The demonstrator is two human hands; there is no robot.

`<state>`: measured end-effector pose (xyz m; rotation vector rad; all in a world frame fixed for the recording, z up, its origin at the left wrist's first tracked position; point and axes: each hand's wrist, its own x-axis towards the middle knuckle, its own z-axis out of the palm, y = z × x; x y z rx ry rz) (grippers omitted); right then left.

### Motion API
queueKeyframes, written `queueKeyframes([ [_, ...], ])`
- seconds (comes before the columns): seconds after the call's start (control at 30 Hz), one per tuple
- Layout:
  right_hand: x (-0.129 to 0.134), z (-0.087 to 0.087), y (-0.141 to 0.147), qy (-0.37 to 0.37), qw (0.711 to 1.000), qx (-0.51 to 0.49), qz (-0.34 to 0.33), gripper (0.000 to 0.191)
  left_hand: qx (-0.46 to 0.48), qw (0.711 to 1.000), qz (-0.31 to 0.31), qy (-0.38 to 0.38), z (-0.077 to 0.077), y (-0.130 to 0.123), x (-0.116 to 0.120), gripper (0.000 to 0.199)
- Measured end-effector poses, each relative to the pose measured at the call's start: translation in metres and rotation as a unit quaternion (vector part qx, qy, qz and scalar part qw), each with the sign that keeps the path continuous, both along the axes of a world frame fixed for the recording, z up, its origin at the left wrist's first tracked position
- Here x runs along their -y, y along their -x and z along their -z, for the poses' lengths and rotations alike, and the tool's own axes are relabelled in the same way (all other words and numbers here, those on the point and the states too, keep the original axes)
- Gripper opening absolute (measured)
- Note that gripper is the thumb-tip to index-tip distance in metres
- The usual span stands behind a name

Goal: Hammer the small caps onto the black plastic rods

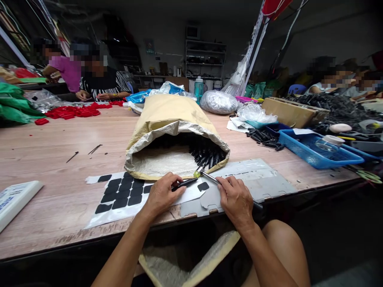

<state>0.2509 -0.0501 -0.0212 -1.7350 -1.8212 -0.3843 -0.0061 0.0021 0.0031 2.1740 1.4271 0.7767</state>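
Note:
My left hand [165, 194] pinches a slim black pen-like piece [186, 183], its tip pointing right. In my right hand [236, 197] is a small hammer [211, 177] with a metal shaft, a yellow-green face and a dark handle end. The hammer head is close to the tip of the black piece; whether they touch I cannot tell. Just behind both hands lies an open paper sack [176, 115] with many black pieces [209, 155] inside its mouth. Under my left hand is a white sheet of black square stickers [121, 193]. A grey board [254, 179] lies under the hammer.
A second open sack [167, 263] hangs below the table edge. Blue baskets [317, 153] and a heap of black parts [265, 137] stand at right. Red pieces [72, 111] lie at far left, a white box [18, 199] at near left. Other people sit beyond the table.

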Motion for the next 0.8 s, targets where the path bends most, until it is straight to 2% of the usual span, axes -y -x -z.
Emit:
queueKeyframes([
  [0.1,0.003,-0.005,0.001,-0.015,1.0,-0.021,-0.012,0.031,0.001,1.0,-0.004,0.002,0.0,0.0,0.001,0.019],
  [0.2,0.011,-0.014,0.011,-0.042,0.995,-0.087,-0.027,0.033,0.008,1.0,-0.007,0.012,-0.001,0.0,0.0,0.018],
  [0.37,0.03,-0.027,0.035,-0.002,0.973,-0.188,-0.133,0.033,0.04,0.998,-0.012,0.036,0.001,0.001,-0.002,0.019],
  [0.53,0.041,-0.021,0.047,-0.022,0.975,-0.175,-0.138,0.036,0.048,0.998,-0.006,0.032,0.002,0.001,-0.002,0.018],
  [0.67,0.042,-0.012,0.045,0.0,0.982,-0.128,-0.14,0.04,0.034,0.999,-0.008,0.025,0.001,0.0,-0.002,0.01],
  [0.8,0.042,-0.012,0.04,-0.009,0.983,-0.136,-0.126,0.04,0.038,0.999,-0.011,0.03,0.0,0.0,-0.003,0.015],
])
